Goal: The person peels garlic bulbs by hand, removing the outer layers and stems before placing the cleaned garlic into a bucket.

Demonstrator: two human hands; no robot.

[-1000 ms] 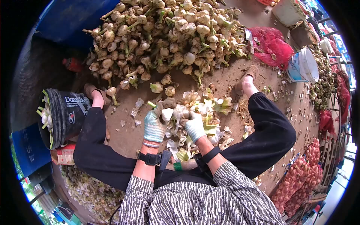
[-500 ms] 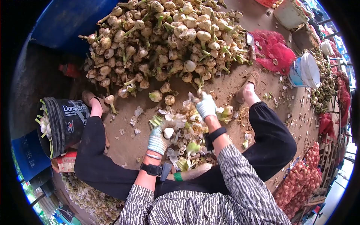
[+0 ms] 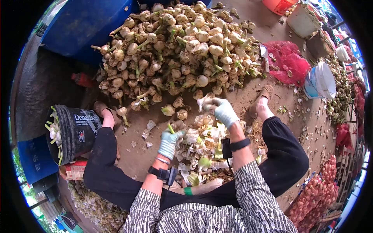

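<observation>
**While a green stalk (image 3: 171, 128) is gripped, a massive garlic pile (image 3: 182, 58) is parked at twelve o'clock**

Just off centre toward seven o'clock, the left hand (image 3: 170, 140) is covered by a striped teal-and-white knit glove, and its fingers are curled snugly round that stalk. Whether a bulb is tucked behind the grimy fingertips can't be told. Toward three, the right hand (image 3: 223, 110) is dressed in a matching glove, with a ragged, pale piece (image 3: 204, 102) pinched in the bent fingers. It's blurry, so bulb or loose skin can't be made out.

Below them, around five, crinkly papery husks (image 3: 199, 144) are heaped on the dusty brown floor (image 3: 134, 155). The pile itself is made up of knobbly, soil-smudged round bulbs with stiff stalks poked out all over, and it's backed by a smooth blue tub (image 3: 87, 29) toward eleven.

At nine, a ridged black bucket (image 3: 83, 132) is stuffed with cleaner, white garlic (image 3: 56, 134). "Donaldson" is printed on it in white, with a round red emblem below; the smaller line can't be read. A red-and-white packet (image 3: 76, 170) is seen near it at eight.

Crimson mesh (image 3: 287, 62) is crumpled at two, right beside a white-and-blue plastic pail (image 3: 320, 82) with an unreadable label. At four, reddish net sacks (image 3: 314, 194) are packed lumpy and full.
</observation>
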